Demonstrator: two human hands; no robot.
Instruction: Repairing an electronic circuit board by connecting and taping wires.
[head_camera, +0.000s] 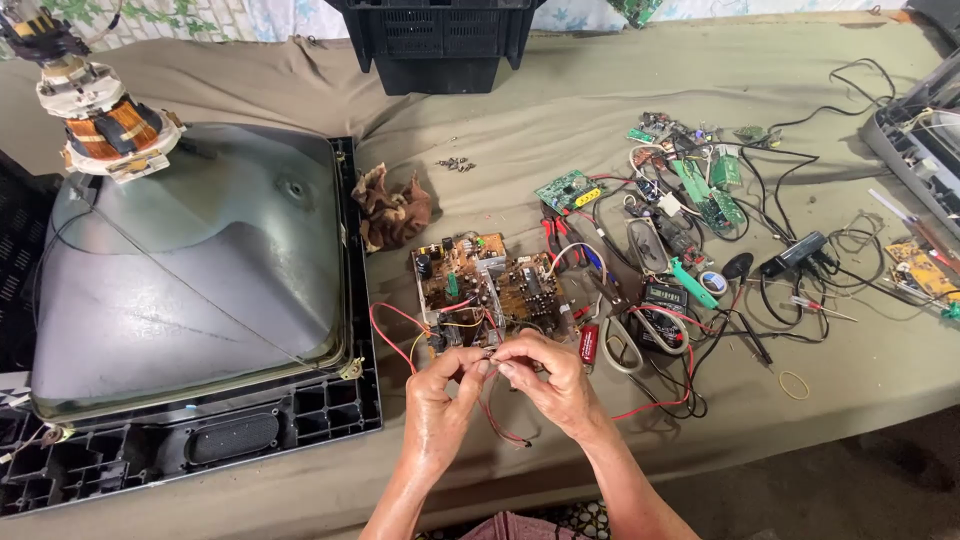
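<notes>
My left hand and my right hand meet just in front of a brown circuit board on the olive cloth. Both pinch thin red wires between fingertips, close together near the board's front edge. The red wires loop from the board's left side and hang below my hands. A small red part lies just right of my right hand. Exactly what the fingertips pinch is hidden.
A large grey picture tube lies face down in its black frame at left, copper coil neck at top left. A brown rag, black crate, green boards, cables and a meter crowd the right.
</notes>
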